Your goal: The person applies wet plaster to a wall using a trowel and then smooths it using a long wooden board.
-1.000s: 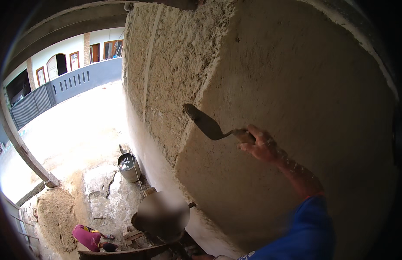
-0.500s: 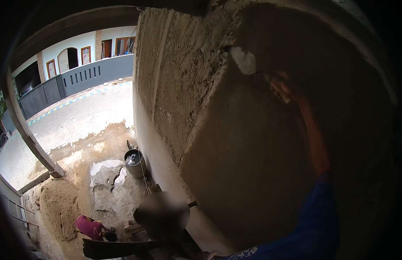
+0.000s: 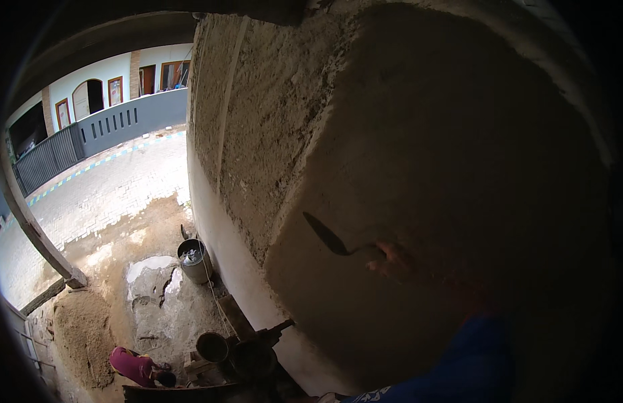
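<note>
My right hand [image 3: 394, 261] is closed round the handle of a pointed trowel [image 3: 326, 235]. The blade points up and left, in front of the smooth, dark plastered part of the wall [image 3: 392, 168]. Whether the blade touches the plaster I cannot tell. From the lower right comes my arm in a blue sleeve [image 3: 459, 359], its forearm dim in the shade. Left of the blade, the plaster's edge meets a rough, bare strip of wall [image 3: 271, 101]. My left hand does not show.
Below at the left, a bucket [image 3: 194, 262] stands by the wall. Two dark round containers [image 3: 212, 346] sit near wooden boards [image 3: 236, 316]. A person in a maroon shirt [image 3: 131, 365] bends beside a sand heap [image 3: 83, 329]. A slanting post [image 3: 39, 221] rises at the left.
My right hand has come down and left along the wall with the trowel. The blade, bright and higher up before, now looks dark. The view has shifted slightly.
</note>
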